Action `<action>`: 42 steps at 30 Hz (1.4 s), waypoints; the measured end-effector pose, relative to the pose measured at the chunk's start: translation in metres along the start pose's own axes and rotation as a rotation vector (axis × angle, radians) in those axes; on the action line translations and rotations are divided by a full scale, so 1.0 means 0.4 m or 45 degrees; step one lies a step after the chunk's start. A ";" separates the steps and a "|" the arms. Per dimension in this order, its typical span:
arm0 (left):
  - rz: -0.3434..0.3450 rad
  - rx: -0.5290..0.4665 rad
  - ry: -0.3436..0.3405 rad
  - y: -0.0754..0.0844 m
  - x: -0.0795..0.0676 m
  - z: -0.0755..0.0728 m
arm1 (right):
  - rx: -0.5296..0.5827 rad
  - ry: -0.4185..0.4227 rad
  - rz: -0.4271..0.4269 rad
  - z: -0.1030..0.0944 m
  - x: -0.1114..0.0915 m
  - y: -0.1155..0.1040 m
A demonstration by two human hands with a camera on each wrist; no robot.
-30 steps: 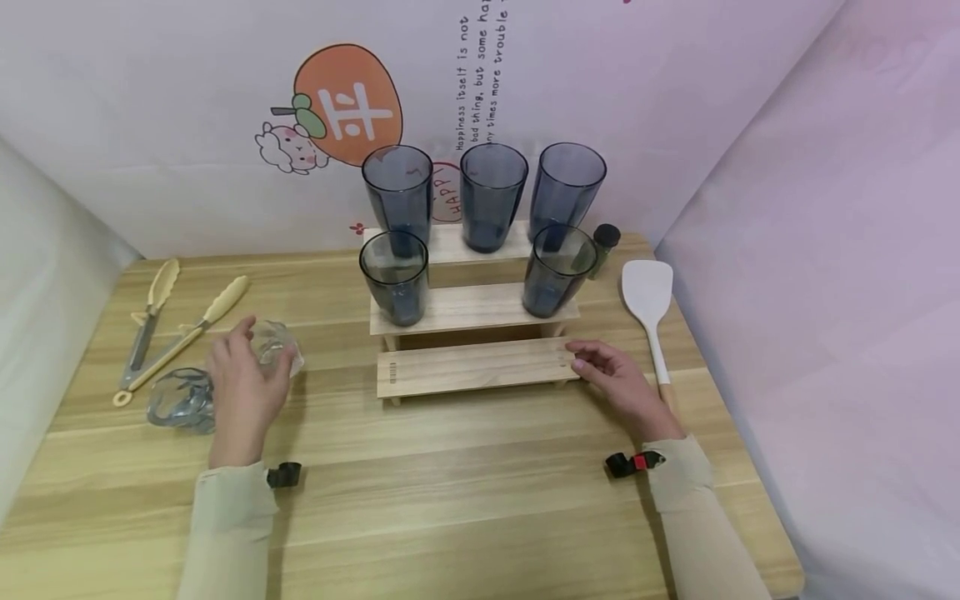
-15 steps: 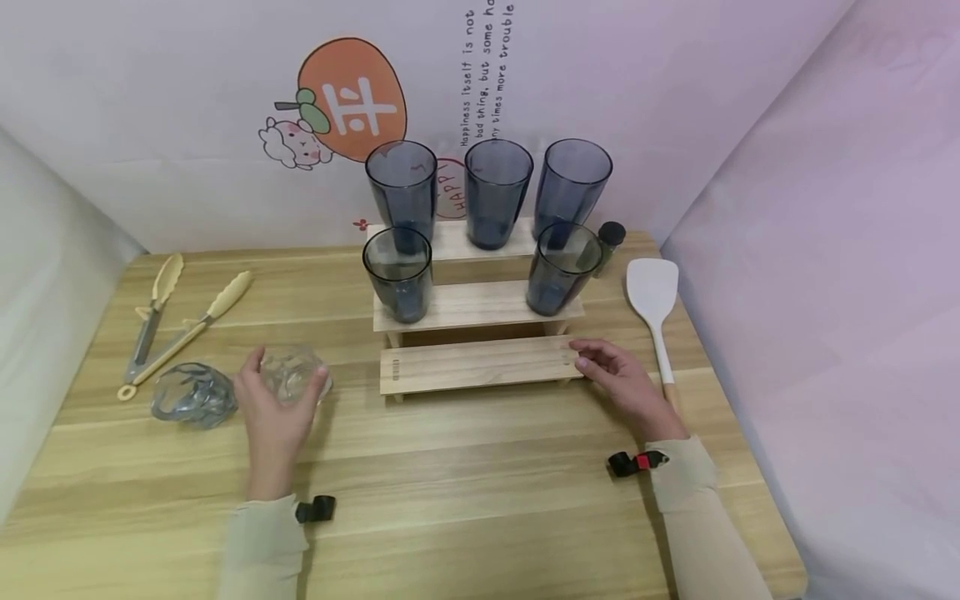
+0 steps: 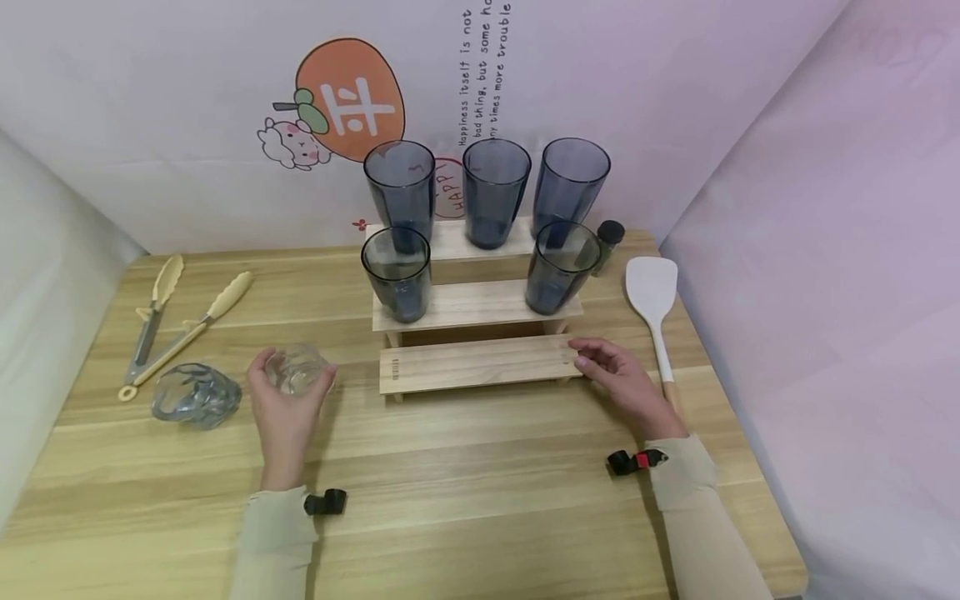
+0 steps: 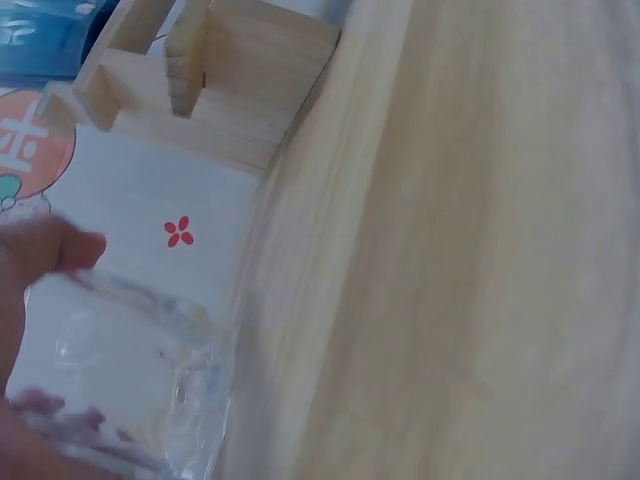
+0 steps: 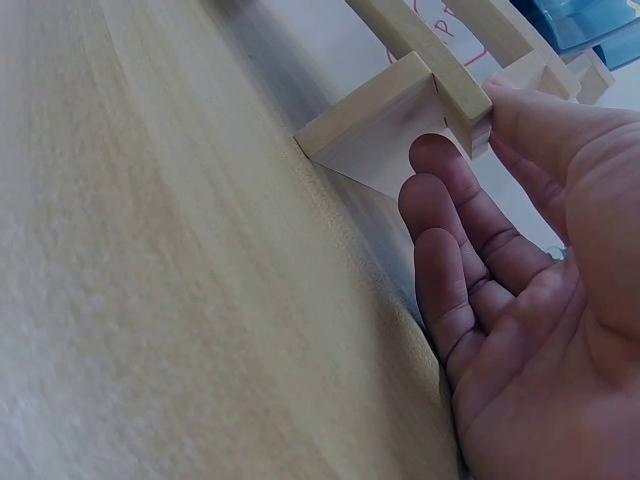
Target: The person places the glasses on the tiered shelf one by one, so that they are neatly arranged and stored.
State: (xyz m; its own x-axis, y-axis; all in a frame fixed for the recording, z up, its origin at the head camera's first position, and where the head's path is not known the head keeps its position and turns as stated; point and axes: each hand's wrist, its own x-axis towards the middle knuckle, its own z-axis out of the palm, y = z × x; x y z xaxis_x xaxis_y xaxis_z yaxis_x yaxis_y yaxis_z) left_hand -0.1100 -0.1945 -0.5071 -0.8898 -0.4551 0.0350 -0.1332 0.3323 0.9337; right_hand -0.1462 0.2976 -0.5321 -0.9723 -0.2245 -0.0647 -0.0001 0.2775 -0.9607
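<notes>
My left hand point(image 3: 287, 417) holds a clear glass cup point(image 3: 298, 371) between thumb and fingers, left of a stepped wooden rack point(image 3: 480, 367). In the left wrist view the cup's thick base point(image 4: 195, 390) faces the tabletop; I cannot tell whether it touches. My right hand point(image 3: 618, 379) pinches the right end of the rack's lowest board with thumb and forefinger. The right wrist view shows the other fingers point(image 5: 440, 270) loosely bent below the board point(image 5: 440, 75). A second glass cup point(image 3: 197, 396), bluish and apparently lying on its side, is left of my left hand.
Three tall blue-grey tumblers point(image 3: 495, 196) stand on the top step. On the middle step, one shorter tumbler point(image 3: 401, 279) stands left and another point(image 3: 557, 271) right. Tongs point(image 3: 168, 350) lie at left. A dark-capped jar point(image 3: 609, 242) and a white spatula point(image 3: 651, 292) are at right.
My left hand has carried the clear glass cup rightward and toward me, away from the second cup. My right hand has stayed at the rack's end.
</notes>
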 end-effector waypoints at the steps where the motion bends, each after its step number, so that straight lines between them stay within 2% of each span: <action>1: 0.000 -0.001 -0.024 0.001 0.000 -0.003 | -0.001 0.000 -0.002 0.000 0.000 0.001; 6: -0.013 0.007 -0.198 0.018 -0.003 -0.021 | -0.003 -0.002 -0.001 0.001 0.000 0.003; 8: 0.018 0.014 -0.268 0.032 -0.006 -0.027 | -0.002 -0.003 0.007 0.001 0.000 0.003; 10: 0.094 0.018 -0.340 0.053 -0.008 -0.033 | 0.001 -0.003 0.014 0.001 0.000 0.002; 14: 0.305 0.046 -0.528 0.117 -0.011 -0.045 | 0.009 0.003 0.016 0.001 -0.001 -0.004; 17: 0.416 0.069 -0.728 0.165 -0.013 -0.044 | 0.019 0.005 0.022 0.000 -0.003 -0.008; 20: 0.472 0.011 -0.971 0.204 -0.016 -0.023 | 0.024 0.005 0.018 0.000 -0.004 -0.010; 24: 0.543 -0.107 -1.281 0.247 -0.019 0.042 | 0.017 0.001 -0.008 0.000 -0.003 -0.006; 26: 0.574 -0.122 -1.384 0.263 -0.020 0.085 | 0.018 -0.001 -0.011 0.000 -0.002 -0.002; 28: 0.607 -0.127 -1.448 0.276 -0.019 0.136 | 0.018 0.003 -0.010 0.001 -0.002 0.000; 36: 0.593 -0.115 -1.506 0.304 -0.038 0.339 | 0.020 0.003 0.002 0.003 0.001 0.006; 39: 0.612 -0.130 -1.512 0.309 -0.052 0.394 | 0.014 0.010 -0.006 0.001 0.001 0.006; 42: 0.617 -0.116 -1.493 0.307 -0.065 0.427 | 0.022 0.007 -0.013 -0.001 0.001 0.005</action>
State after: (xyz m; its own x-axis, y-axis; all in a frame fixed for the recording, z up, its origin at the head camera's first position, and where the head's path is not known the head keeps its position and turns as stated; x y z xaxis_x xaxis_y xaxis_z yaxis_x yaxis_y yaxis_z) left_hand -0.1777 -0.0008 -0.4541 -0.6958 0.7129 0.0868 0.3015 0.1803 0.9363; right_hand -0.1465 0.2986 -0.5339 -0.9735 -0.2222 -0.0532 -0.0064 0.2591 -0.9658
